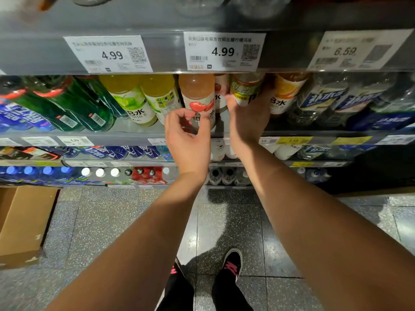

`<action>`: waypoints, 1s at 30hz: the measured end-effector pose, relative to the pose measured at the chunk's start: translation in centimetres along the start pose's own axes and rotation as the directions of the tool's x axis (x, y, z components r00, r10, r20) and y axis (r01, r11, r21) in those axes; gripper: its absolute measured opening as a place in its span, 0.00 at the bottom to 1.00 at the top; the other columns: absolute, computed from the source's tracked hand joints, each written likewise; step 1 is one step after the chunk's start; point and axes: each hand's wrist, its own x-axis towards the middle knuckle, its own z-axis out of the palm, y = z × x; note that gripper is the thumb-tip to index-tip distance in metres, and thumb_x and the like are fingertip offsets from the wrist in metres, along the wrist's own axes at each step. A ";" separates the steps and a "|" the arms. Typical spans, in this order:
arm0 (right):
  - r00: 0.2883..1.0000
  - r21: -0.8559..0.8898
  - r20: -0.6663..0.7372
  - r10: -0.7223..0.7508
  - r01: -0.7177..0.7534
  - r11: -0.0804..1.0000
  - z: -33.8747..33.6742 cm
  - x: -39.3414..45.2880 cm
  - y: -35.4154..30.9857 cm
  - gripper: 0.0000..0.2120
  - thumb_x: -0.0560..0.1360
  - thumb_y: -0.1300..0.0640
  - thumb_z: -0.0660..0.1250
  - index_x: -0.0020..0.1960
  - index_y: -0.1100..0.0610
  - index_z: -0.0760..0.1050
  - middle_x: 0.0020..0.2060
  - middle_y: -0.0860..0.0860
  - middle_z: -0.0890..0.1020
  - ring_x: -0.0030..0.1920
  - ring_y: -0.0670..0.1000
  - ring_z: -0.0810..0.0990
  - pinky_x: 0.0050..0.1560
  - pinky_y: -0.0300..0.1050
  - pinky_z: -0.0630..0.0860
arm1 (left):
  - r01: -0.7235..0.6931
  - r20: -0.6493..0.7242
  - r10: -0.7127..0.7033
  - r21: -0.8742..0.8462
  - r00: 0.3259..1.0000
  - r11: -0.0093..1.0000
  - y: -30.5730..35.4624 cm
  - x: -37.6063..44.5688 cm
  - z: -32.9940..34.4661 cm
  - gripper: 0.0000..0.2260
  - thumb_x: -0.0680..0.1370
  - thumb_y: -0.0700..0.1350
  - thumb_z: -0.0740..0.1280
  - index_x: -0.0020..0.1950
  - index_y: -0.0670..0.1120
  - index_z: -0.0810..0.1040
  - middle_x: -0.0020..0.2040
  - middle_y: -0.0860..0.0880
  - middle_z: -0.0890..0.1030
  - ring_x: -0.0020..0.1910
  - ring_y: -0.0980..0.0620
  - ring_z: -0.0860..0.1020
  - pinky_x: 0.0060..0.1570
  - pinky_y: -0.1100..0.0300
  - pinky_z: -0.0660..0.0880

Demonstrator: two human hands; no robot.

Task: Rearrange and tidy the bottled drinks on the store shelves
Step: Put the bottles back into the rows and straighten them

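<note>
A shelf (134, 133) at chest height holds a row of bottled drinks. My right hand (247, 117) is wrapped around a bottle with a green and yellow label (246, 88), thumb on its left side. My left hand (186, 135) hovers just in front of a peach-coloured bottle with a red fruit label (197, 97), fingers curled and apart, holding nothing. Two yellow-green bottles (134, 97) stand to its left, and an orange-label bottle (285, 93) stands to the right of my right hand.
Dark green bottles (74, 104) and blue ones fill the left of the shelf, clear blue-label bottles (323, 99) the right. Price tags (222, 51) hang above. Lower shelves hold more bottles. A cardboard box (24, 223) sits on the floor at left.
</note>
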 end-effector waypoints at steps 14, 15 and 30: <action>0.941 -0.295 0.337 0.039 0.066 0.953 -9.5 -3.1 -2.2 0.30 0.66 0.45 0.78 0.63 0.53 0.73 0.54 0.50 0.84 0.50 0.54 0.83 0.46 0.44 0.78 | 0.263 0.372 -0.267 0.061 0.889 0.963 5.8 -1.8 -4.4 0.04 0.76 0.42 0.72 0.47 0.42 0.80 0.47 0.41 0.84 0.41 0.55 0.78 0.42 0.70 0.73; 0.932 -0.276 0.354 0.075 0.027 0.961 -10.7 -4.1 -2.5 0.29 0.65 0.46 0.79 0.62 0.52 0.74 0.52 0.48 0.84 0.49 0.53 0.83 0.45 0.43 0.78 | 0.278 0.408 -0.294 0.101 0.864 0.955 6.5 -2.1 -4.9 0.06 0.77 0.44 0.72 0.49 0.43 0.81 0.47 0.44 0.84 0.41 0.56 0.78 0.41 0.73 0.72; 0.762 -0.120 0.637 0.117 -0.052 0.991 -18.4 -13.8 -11.0 0.22 0.62 0.55 0.81 0.51 0.46 0.76 0.41 0.45 0.86 0.43 0.45 0.85 0.45 0.48 0.79 | 0.354 0.621 -0.386 0.181 0.682 0.918 16.2 -3.7 -13.7 0.25 0.62 0.60 0.78 0.52 0.48 0.80 0.45 0.49 0.84 0.44 0.55 0.80 0.53 0.54 0.78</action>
